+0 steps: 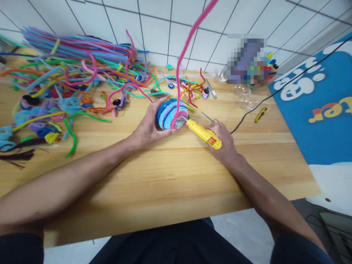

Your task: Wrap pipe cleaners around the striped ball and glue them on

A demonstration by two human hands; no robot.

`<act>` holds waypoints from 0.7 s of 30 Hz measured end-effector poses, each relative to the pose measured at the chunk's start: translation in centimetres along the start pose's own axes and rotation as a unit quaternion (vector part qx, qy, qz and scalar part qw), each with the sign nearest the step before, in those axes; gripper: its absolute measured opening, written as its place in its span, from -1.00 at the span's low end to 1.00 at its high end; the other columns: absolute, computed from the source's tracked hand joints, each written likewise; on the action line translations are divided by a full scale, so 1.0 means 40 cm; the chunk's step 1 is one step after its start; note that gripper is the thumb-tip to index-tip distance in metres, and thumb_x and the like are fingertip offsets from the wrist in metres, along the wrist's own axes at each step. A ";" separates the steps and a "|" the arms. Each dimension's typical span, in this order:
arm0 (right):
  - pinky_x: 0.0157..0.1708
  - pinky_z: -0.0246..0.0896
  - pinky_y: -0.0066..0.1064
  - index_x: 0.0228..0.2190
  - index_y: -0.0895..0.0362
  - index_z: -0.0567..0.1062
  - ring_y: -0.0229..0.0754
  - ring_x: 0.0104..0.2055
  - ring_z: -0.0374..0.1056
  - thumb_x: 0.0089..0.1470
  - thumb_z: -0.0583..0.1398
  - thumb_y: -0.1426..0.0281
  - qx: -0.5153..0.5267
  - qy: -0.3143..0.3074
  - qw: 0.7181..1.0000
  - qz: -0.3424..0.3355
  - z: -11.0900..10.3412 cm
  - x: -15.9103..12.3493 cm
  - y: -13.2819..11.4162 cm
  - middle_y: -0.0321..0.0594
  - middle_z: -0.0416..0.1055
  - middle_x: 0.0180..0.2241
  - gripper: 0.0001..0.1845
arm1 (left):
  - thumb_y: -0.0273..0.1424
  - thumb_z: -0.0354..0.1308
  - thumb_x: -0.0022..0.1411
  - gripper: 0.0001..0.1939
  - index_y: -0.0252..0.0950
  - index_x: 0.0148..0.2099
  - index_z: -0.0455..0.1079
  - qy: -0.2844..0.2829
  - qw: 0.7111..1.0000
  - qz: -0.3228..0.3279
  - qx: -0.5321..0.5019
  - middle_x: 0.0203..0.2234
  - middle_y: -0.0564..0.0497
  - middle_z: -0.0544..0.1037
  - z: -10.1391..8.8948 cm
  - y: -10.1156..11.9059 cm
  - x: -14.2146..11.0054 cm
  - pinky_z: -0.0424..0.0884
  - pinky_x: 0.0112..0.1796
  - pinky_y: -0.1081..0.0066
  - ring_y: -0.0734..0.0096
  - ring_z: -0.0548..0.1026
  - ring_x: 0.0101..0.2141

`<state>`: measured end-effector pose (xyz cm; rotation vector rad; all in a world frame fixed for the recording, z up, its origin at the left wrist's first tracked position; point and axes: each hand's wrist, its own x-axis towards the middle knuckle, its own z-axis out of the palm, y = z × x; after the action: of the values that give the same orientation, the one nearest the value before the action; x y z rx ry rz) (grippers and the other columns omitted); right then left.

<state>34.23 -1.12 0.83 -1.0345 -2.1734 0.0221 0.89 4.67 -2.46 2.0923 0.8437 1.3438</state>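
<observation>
My left hand (150, 124) is wrapped round a ball (166, 115) covered in coiled blue, light blue and pink pipe cleaners. A bare greyish patch shows on the side facing my right hand. From that side a long pink pipe cleaner (180, 66) rises past the top of the view. My right hand (224, 145) grips a yellow hot glue gun (203, 132), its nozzle at the edge of the bare patch. Whether the nozzle touches the ball I cannot tell. Scissors (210, 118) lie just beyond my right hand, partly hidden.
Bundled pipe cleaners (82, 51) and a loose colourful heap (52, 106) cover the table's left. Clear plastic balls (244, 97) stand at back right, near a yellow cutter knife (260, 114). A black cord (264, 99) runs to the right. A tiled wall (156, 25) borders the back.
</observation>
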 end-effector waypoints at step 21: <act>-0.12 0.54 -0.03 0.11 0.00 0.59 0.05 -0.18 0.56 0.57 0.22 0.26 -0.003 0.053 0.997 -0.059 0.001 0.006 -0.009 -0.16 0.67 -0.19 -0.78 | 0.25 0.54 0.29 0.15 0.02 0.67 0.07 0.000 1.000 0.000 -0.011 0.57 -0.26 0.35 0.002 -0.001 -0.003 0.40 0.56 -0.25 -0.26 0.40 0.56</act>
<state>33.85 -1.19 1.05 -0.8886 -2.1358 -0.0913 0.93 4.60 -2.59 2.0752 0.8271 1.3478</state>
